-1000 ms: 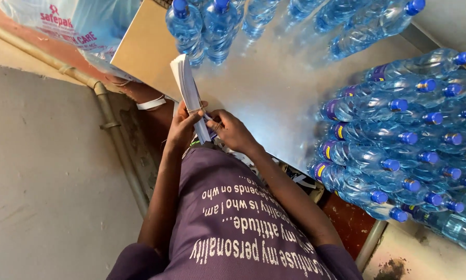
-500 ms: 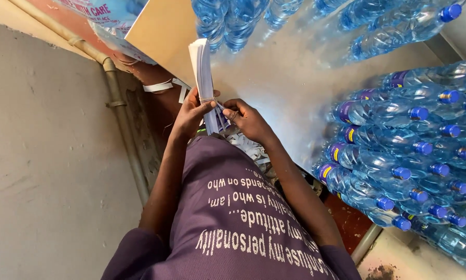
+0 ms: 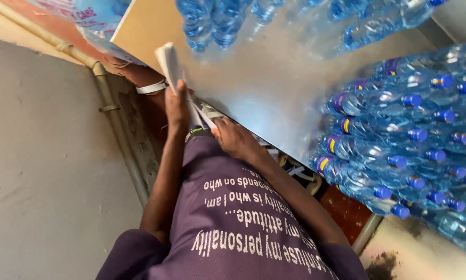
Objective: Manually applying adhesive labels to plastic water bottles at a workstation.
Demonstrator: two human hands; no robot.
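Just one label stack (image 3: 169, 62), two hands.

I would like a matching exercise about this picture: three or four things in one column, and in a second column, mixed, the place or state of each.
Things:
1. stack of labels
2. right hand
3. lying water bottles
4. pipe

Places or states:
A. stacked on their sides at the right of the metal table, blue caps outward
B. runs down the grey wall at the left
C. held upright in the left hand
D. at the table's near edge, by the bottom of the stack

Pairs: 1-C, 2-D, 3-A, 4-B
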